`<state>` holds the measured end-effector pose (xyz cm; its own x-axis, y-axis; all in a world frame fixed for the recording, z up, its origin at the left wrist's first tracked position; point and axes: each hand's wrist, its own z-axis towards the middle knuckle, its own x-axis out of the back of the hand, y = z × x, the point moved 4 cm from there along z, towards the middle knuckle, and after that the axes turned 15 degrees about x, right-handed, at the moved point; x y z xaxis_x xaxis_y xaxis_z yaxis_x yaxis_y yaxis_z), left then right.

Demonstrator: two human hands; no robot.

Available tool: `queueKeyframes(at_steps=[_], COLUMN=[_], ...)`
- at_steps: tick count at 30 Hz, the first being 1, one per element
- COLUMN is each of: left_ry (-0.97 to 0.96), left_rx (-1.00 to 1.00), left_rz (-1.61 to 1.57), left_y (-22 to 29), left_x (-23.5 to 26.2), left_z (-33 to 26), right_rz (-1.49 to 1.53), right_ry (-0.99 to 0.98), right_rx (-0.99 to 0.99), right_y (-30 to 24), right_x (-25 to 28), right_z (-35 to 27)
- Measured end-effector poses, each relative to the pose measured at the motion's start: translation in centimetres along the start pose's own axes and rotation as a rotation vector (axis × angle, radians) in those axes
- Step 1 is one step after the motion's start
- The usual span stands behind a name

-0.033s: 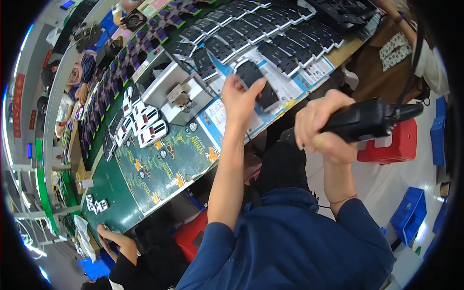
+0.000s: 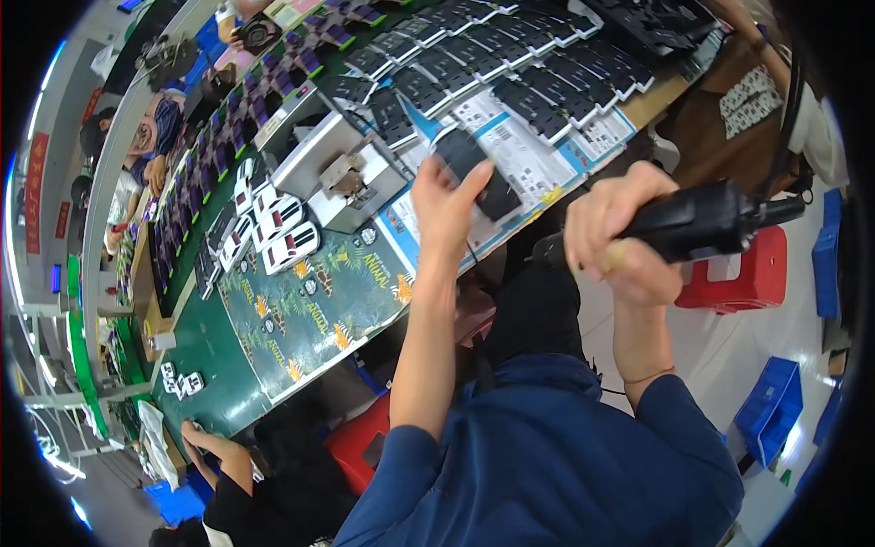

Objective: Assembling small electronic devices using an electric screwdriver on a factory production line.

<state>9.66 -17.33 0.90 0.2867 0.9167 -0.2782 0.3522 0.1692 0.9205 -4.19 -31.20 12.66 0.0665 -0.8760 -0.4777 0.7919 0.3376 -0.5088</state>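
My left hand (image 2: 445, 205) grips a toy car (image 2: 497, 196) by its near end, thumb on one side and fingers on the other. The car's flat black underside faces up, over the printed sheets at the table's edge. In my right hand (image 2: 620, 228) is a black electric screwdriver (image 2: 693, 221), its fingers wrapped round the body and its cord end pointing right. The tool is held out past the table edge, apart from the car. Several more toy cars (image 2: 556, 87) lie in rows beyond, black undersides up.
Left of my left hand stands a grey metal box-shaped device (image 2: 351, 182), with white toy cars (image 2: 283, 232) beside it. A red stool (image 2: 738, 273) and a blue crate (image 2: 770, 410) are on the floor at right. Another person's arm (image 2: 219, 447) rests at the table's lower left.
My left hand and the toy car have shifted slightly left. My right hand with the screwdriver has moved a little to the right. Both grips are the same.
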Motion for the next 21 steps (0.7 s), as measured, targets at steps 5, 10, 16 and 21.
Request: queueKeyframes(at_steps=[5,10,16,21], left_ry=[0.172,0.188,0.132,0.098], left_rx=[0.206,0.137,0.078,0.086], left_rz=[-0.4,-0.382,-0.417,-0.435], left_y=[-0.6,-1.4,-1.4,-1.5], left_x=[9.2,12.9,13.2,13.4], left_z=[-9.3,-11.4,-10.9,-10.6], right_rz=[0.09,-0.041,-0.258,-0.38], right_ry=[-0.079,-0.176,-0.159,-0.254], right_rx=[0.134,0.174,0.291,0.209], right_y=[2.9,9.8,16.6,17.9], right_x=[-2.0,-8.4,-13.6,-14.3], right_z=[2.6,5.3,6.3,6.1])
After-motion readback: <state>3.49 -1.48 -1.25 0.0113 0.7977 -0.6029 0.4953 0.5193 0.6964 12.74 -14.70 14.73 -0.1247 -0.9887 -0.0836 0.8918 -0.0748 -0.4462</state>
